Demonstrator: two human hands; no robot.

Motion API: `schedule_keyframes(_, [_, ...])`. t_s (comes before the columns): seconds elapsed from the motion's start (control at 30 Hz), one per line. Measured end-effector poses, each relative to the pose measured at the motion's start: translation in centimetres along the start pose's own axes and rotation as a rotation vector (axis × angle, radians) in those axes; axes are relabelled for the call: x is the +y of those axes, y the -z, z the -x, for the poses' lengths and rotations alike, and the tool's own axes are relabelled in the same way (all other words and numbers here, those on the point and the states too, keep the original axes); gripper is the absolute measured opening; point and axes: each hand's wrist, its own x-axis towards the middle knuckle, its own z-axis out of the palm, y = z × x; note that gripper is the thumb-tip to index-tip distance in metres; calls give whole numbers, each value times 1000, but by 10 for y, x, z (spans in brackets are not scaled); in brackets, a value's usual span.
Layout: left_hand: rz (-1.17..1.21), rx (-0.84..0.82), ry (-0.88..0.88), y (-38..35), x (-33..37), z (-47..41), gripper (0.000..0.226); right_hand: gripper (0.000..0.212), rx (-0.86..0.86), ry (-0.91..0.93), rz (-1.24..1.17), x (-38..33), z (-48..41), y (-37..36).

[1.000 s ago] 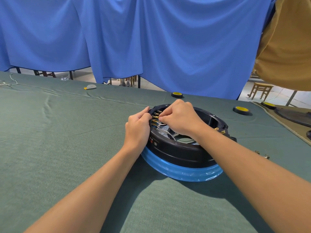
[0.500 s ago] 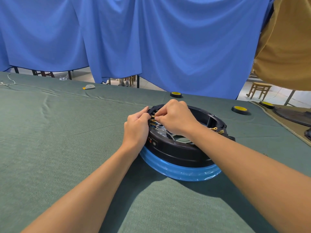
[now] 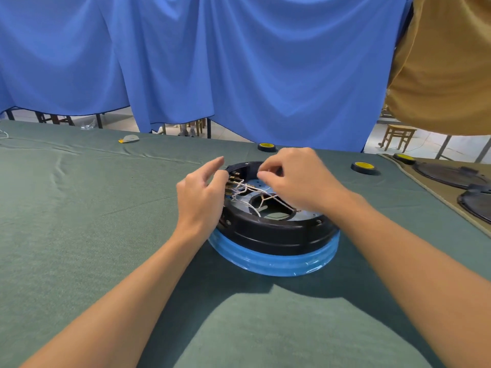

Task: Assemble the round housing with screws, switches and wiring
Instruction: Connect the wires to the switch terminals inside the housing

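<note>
The round housing (image 3: 271, 236) is a black ring on a blue-wrapped base, lying on the green cloth table (image 3: 79, 221) in the middle of the view. Brass switch terminals (image 3: 233, 180) line its left inner wall, and white wires (image 3: 248, 193) fan from them across the inside. My left hand (image 3: 200, 199) hovers at the housing's left rim with relaxed, spread fingers, holding nothing. My right hand (image 3: 295, 181) is over the housing's far side, its thumb and forefinger pinched together, apparently on a thin white wire end.
Black wheels with yellow hubs lie behind the housing, one at the far edge (image 3: 267, 147) and one to the right (image 3: 363, 168). Dark round covers (image 3: 451, 176) sit on a tan mat at the right. A small grey object (image 3: 129, 138) lies far left. A blue curtain (image 3: 212, 62) hangs behind.
Both hands have lifted off the terminals. The left hand opened and drew back to the left; the right hand rose and moved right, uncovering the wires inside the housing.
</note>
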Motion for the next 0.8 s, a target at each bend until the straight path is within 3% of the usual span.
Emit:
schedule_keyframes(0.2, [-601,34,-827,-20,24,40,34,13,257,-106,-49,62,51,41])
schedule_keyframes(0.37, [-831,17,-1194,-52,38,61,24,13,70,-294,20,121,83,50])
schedule_keyframes(0.43, [-911,10,-1223,-64,43,69,23,14,13,-356,17,136,95,47])
schedule_keyframes(0.63, [-985,73,-1069,-102,65,77,23,15,-85,-463,19,155,111,39])
schedule_keyframes(0.8, [-1051,59,-1067,-111,55,80,24,27,-40,-553,162,158,110,41])
